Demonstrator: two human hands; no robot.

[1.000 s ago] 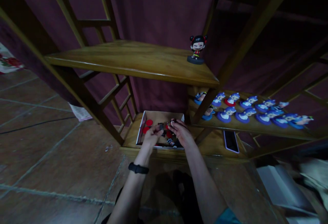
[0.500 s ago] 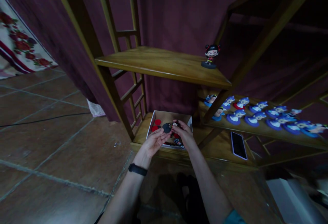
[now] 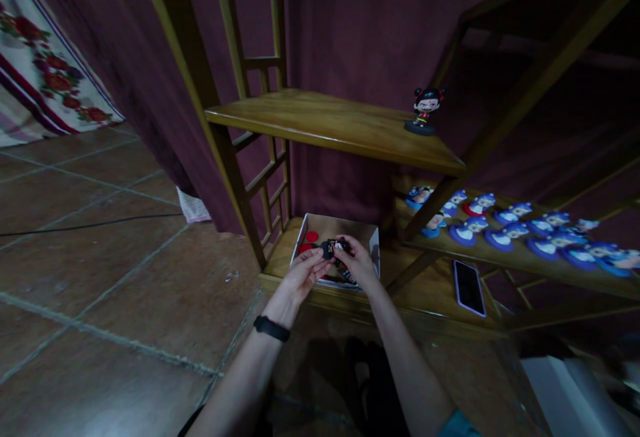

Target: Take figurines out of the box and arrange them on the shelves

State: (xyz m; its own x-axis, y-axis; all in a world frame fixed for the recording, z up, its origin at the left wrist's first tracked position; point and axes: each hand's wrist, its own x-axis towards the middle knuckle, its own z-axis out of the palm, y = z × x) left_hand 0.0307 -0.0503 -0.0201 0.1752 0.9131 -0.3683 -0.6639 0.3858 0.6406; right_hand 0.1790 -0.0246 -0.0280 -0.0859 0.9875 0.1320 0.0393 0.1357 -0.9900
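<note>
Over a white cardboard box (image 3: 374,258) on the bottom shelf, both hands grip one small figurine (image 3: 332,247) with black hair and a dark round base. My left hand (image 3: 305,270) pinches the base. On the head end, the fingers of my right hand (image 3: 359,262) are closed. The figurine lies tilted on its side between them. Inside the box are red discs (image 3: 312,236) and further figurine parts, partly covered by my hands. A similar black-haired figurine (image 3: 424,110) stands upright on the shelf above, at its right end.
Several blue-and-white figurines (image 3: 469,229) on round bases fill the shelf to the right. Below them a phone (image 3: 469,287) lies on the bottom shelf. Wooden posts (image 3: 220,177) frame the box. A cable (image 3: 100,225) crosses the tiled floor, and a white box (image 3: 565,393) stands at lower right.
The figurine has turned a little between my hands, showing more of its body and less of the base's underside. The whole view has shifted slightly, with the shelves now farther right.
</note>
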